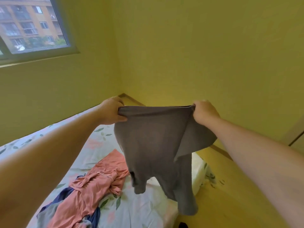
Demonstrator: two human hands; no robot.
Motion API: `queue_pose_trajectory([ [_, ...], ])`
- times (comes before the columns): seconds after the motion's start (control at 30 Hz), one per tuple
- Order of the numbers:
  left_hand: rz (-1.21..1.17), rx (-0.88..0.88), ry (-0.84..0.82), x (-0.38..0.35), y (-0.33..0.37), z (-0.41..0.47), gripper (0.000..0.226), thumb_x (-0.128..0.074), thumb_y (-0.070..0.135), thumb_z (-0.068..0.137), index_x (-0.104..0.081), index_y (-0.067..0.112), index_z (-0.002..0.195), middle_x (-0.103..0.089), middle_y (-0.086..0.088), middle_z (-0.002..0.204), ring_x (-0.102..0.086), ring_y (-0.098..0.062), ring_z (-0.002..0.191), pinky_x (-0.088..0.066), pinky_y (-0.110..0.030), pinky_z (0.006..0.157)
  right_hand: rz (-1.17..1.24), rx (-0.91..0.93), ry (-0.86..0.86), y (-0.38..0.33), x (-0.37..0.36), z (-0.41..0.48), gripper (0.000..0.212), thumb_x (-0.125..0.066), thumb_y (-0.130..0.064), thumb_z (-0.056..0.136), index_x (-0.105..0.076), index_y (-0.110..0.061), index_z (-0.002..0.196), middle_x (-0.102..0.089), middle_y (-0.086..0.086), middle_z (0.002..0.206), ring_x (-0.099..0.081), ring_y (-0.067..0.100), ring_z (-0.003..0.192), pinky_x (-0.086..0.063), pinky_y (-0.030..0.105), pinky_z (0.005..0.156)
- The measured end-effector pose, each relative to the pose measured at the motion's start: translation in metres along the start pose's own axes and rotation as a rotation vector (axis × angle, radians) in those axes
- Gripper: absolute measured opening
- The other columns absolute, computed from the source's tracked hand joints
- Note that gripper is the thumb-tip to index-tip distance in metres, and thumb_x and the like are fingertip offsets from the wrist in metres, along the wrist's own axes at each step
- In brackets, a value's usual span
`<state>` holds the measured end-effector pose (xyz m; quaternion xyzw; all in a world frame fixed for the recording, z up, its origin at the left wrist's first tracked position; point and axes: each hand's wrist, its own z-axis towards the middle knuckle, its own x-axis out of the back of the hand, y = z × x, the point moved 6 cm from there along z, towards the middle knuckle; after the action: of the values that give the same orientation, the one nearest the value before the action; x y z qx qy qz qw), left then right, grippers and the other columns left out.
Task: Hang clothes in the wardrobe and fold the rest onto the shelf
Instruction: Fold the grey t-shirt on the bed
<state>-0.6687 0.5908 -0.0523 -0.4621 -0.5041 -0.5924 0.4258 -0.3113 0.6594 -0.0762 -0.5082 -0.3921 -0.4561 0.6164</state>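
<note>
A grey garment (154, 145) hangs in the air above the bed, stretched between both hands by its top edge. My left hand (111, 111) grips the left corner of that edge, and my right hand (204, 112) grips the right corner. Two grey ends dangle down toward the mattress. On the bed below lies a pink garment (92, 186), crumpled, with a dark blue piece (65, 194) and a grey piece (47, 214) partly under it.
The bed (98, 145) has a pale floral sheet and runs along the left wall under a window (31, 25). Yellow walls meet in the corner ahead. Floor shows to the right of the bed, with a door edge (296, 137) at far right.
</note>
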Motion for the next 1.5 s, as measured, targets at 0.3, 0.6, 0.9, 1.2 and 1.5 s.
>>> queue_pose_trajectory([
  [0.3,0.027,0.333,-0.299,-0.066,-0.056,0.090,0.009,-0.058,0.013,0.094,-0.058,0.020,0.088,-0.064,-0.004,0.096,-0.055,-0.022,0.087,-0.039,-0.029,0.073,-0.357,0.444,-0.497,-0.025,-0.069,0.132,0.057,-0.057,-0.079,0.081,-0.060,-0.023,0.092,-0.060,-0.002,0.090,-0.061,0.028,0.090,-0.040,0.032,0.060],
  [0.6,0.179,0.917,0.071,-0.042,-0.130,0.168,0.016,-0.060,0.004,0.083,-0.058,0.013,0.095,-0.056,-0.009,0.088,-0.059,-0.032,0.083,-0.049,-0.038,0.070,-0.315,0.477,-0.134,-0.072,-0.097,0.273,0.023,-0.043,0.001,0.085,-0.057,-0.017,0.083,-0.067,0.007,0.095,-0.063,0.032,0.086,-0.043,0.031,0.069],
  [0.9,0.149,0.732,0.574,-0.001,-0.146,0.159,0.008,-0.046,0.001,0.094,-0.044,0.007,0.089,-0.049,-0.013,0.087,-0.048,-0.035,0.075,-0.040,-0.044,0.060,-0.207,0.552,0.161,-0.097,-0.081,0.309,0.026,-0.046,0.011,0.080,-0.043,-0.014,0.079,-0.047,0.009,0.079,-0.049,0.033,0.086,-0.033,0.038,0.067],
  [1.2,0.641,-0.044,0.203,-0.159,-0.121,0.071,0.023,-0.064,-0.008,0.078,-0.067,0.010,0.093,-0.064,-0.013,0.102,-0.062,-0.038,0.099,-0.043,-0.057,0.100,-0.308,1.040,0.011,-0.046,-0.188,0.227,0.033,-0.080,0.015,0.053,-0.054,-0.003,0.064,-0.049,0.016,0.066,-0.046,0.027,0.041,-0.031,0.020,0.041],
  [1.5,0.480,-0.417,-0.522,-0.412,-0.072,-0.039,0.020,-0.072,0.009,0.061,-0.061,0.023,0.053,-0.055,0.003,0.051,-0.056,-0.022,0.051,-0.056,-0.035,0.071,-0.885,1.142,-0.895,0.053,-0.401,0.055,0.028,-0.049,0.003,0.087,-0.064,-0.017,0.100,-0.061,0.003,0.100,-0.058,0.027,0.078,-0.051,0.034,0.062],
])
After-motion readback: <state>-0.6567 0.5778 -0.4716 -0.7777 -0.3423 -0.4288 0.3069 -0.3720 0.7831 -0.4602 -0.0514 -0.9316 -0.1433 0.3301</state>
